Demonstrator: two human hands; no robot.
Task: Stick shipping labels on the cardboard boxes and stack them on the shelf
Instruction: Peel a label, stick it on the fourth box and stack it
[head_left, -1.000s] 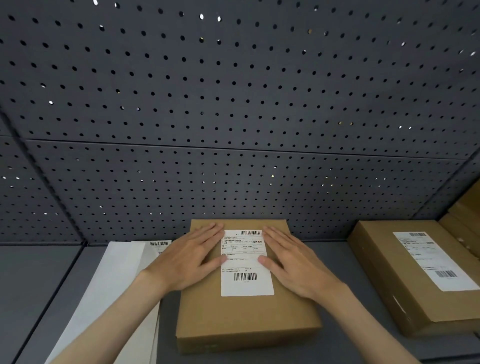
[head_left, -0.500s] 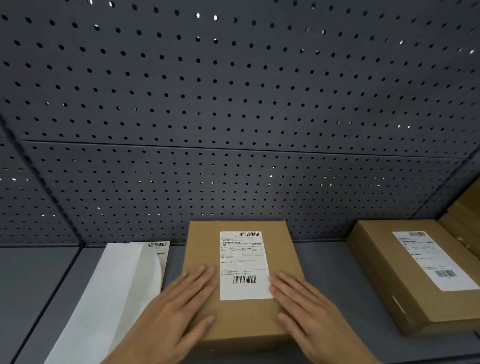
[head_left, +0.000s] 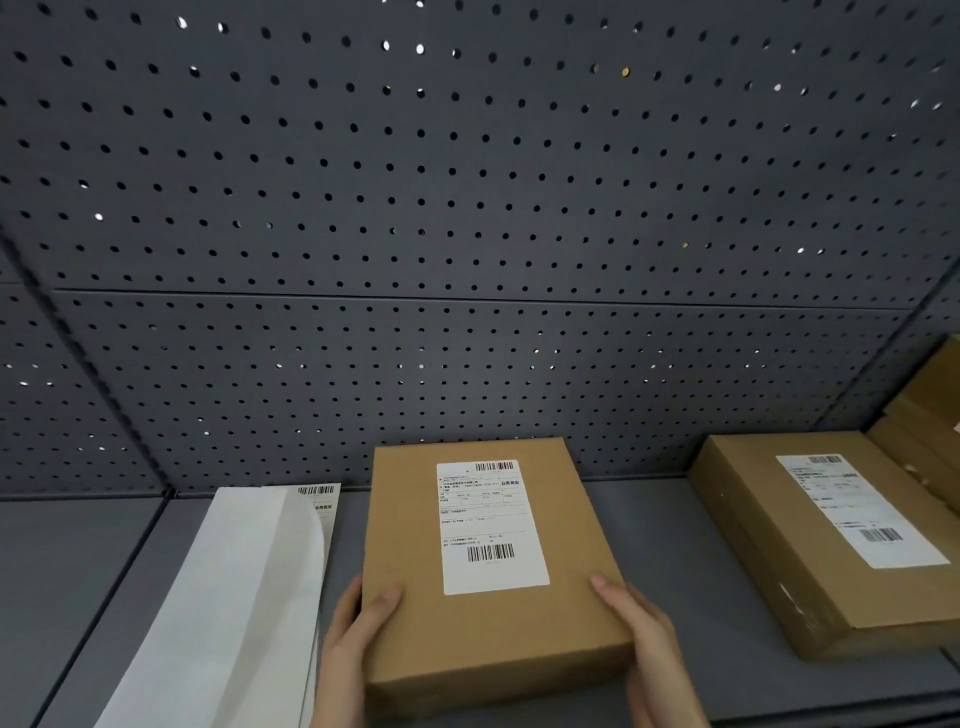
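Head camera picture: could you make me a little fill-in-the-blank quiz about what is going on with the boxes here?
1. Both hands, left hand and right hand, grip the middle box by its ____ corners.
2. The label on that box carries ____ barcodes.
3. The white paper sheets lie to the ____ of the middle box.
4. The wall behind the shelf is full of small round ____.

Missing words: near; two; left; holes

The grey shelf (head_left: 660, 540) carries white label sheets (head_left: 228, 597) left, a labelled cardboard box (head_left: 488, 639) centre, another labelled box (head_left: 821, 551) right.
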